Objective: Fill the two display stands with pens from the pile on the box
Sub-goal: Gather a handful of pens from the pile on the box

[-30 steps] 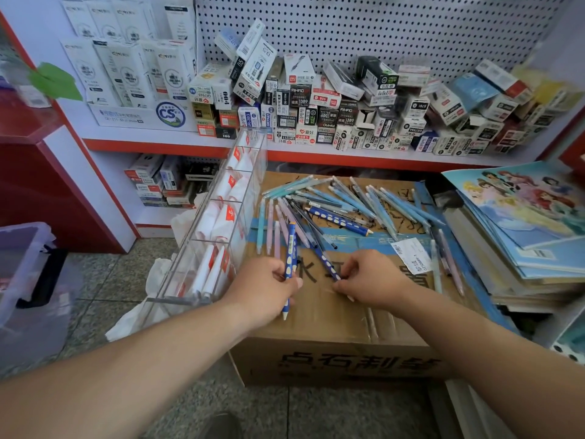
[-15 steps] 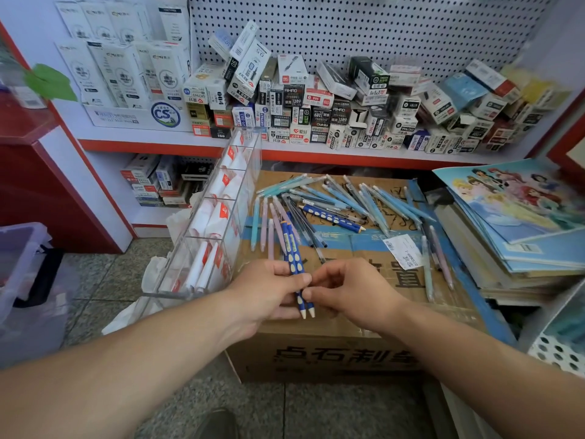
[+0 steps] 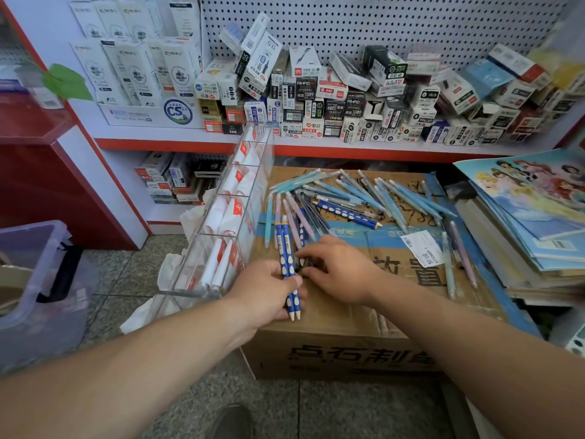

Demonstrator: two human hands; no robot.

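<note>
Hands close together: left hand (image 3: pixel 264 294) grips two spotted blue pens (image 3: pixel 286 247) over the box (image 3: pixel 335 321) edge, right hand (image 3: pixel 340 272) fingers the pile (image 3: pixel 357 194), grasp unclear; risk: the loosely held pair slips floorward short of the stand (image 3: pixel 221 248).

Bare to the elbows
Left hand (image 3: pixel 266 289) and right hand (image 3: pixel 342 274) bare, both forearms bare; a dark, rounded shoe toe (image 3: pixel 232 421) below.

Cardboard box (image 3: pixel 348 315) top: loose pens (image 3: pixel 345 213) scattered just beyond the right-hand fingers (image 3: pixel 316 256); white printed label (image 3: pixel 422 248) lies flat to their right.
</note>
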